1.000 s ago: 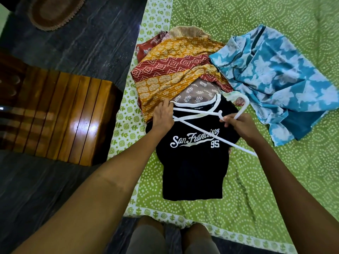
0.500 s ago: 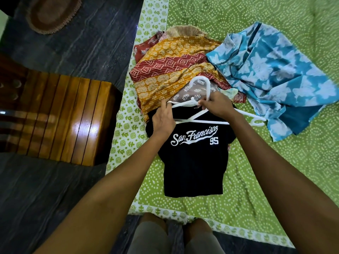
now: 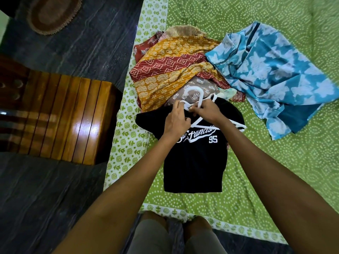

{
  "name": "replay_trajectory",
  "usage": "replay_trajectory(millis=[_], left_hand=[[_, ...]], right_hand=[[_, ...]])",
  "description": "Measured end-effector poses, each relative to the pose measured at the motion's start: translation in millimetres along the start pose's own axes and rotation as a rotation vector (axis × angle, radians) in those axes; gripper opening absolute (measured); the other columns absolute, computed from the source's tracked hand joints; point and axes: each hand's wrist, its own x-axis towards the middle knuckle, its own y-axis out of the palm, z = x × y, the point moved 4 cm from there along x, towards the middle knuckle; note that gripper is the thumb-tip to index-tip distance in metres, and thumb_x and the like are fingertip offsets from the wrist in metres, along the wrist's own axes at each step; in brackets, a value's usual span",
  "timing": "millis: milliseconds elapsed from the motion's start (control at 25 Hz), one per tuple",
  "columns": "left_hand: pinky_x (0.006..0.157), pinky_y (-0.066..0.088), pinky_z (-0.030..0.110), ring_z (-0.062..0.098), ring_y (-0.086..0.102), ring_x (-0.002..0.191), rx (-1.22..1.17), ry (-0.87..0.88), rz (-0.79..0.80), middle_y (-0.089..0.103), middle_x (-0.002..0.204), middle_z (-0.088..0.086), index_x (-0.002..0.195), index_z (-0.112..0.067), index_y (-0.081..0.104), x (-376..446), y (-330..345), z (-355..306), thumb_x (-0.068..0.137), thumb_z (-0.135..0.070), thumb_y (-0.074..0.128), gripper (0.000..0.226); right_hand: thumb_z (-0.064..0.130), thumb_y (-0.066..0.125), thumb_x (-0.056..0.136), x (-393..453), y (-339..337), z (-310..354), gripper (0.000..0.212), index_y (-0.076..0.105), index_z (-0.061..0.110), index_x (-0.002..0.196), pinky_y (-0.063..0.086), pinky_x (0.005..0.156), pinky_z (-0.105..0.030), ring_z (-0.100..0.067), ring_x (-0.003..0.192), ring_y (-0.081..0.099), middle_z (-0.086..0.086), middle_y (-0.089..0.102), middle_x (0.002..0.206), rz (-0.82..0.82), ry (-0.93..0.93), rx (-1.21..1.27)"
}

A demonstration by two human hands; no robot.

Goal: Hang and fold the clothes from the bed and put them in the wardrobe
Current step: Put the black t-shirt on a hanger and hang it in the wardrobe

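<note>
At the bottom centre of the frame two knees (image 3: pixel 176 235) of the person stand just beside the white border of the green bedsheet (image 3: pixel 275 171). Both forearms reach up from the lower corners to the middle of the frame. One black T-shirt (image 3: pixel 194 167) with white letters lies flat on the sheet in the centre, its hem toward the bottom. At its collar the left hand (image 3: pixel 177 122) has its fingers curled on the cloth and on the neck of the one white hanger (image 3: pixel 194 99). The right hand (image 3: pixel 207 110) touches the left one and pinches the same hanger just under the hook. The hook points to the upper part of the frame, and one white arm of the hanger comes out at the right side of the shirt; the other arm is hidden by the hands.

Above the hands lies a heap of printed clothes: one yellow and red patterned cloth (image 3: pixel 170 70) on top, with brown and dark red pieces under it whose number I cannot tell. One blue flowered garment (image 3: pixel 271 74) lies spread at the upper right, touching the heap.

At the left middle stands one wooden furniture piece (image 3: pixel 69 118) on the dark floor (image 3: pixel 45 189), close to the bed edge. At the upper left lies one oval brown mat (image 3: pixel 53 13)
</note>
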Motion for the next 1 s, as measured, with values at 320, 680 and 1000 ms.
replay_trajectory(millis=[320,680,1000], left_hand=[[0.087,0.042,0.027,0.019,0.046,0.103,-0.133,-0.094,-0.282,0.045,0.121,0.013,0.114,0.001,0.049,12.9,-25.7,32.5,0.083,-0.018,0.063,0.039],[0.116,-0.002,0.046,0.031,0.018,0.142,0.73,0.376,-0.061,0.031,0.151,0.007,0.144,-0.01,0.03,43.5,-2.6,16.3,0.086,-0.02,0.046,0.061],[0.115,0.011,0.045,0.028,0.035,0.133,0.75,0.482,0.22,0.047,0.136,0.01,0.13,-0.01,0.046,72.3,29.9,-24.6,0.097,-0.043,0.034,0.048]], right_hand=[[0.008,0.059,0.083,21.6,22.6,22.5,0.022,0.051,0.008,0.103,0.039,0.088,-0.041,-0.029,0.098,0.058,-0.006,0.066,0.1,-0.062,-0.197,-0.147],[0.009,0.057,0.085,25.8,6.6,-6.8,0.039,0.059,0.017,0.123,0.025,0.1,-0.035,-0.023,0.111,0.054,-0.006,0.065,0.115,-0.193,-0.183,-0.478],[0.004,0.062,0.084,-2.8,-29.3,-92.1,0.014,0.072,0.008,0.092,0.041,0.067,-0.02,-0.016,0.074,0.059,-0.006,0.067,0.079,-0.274,0.104,0.149]])
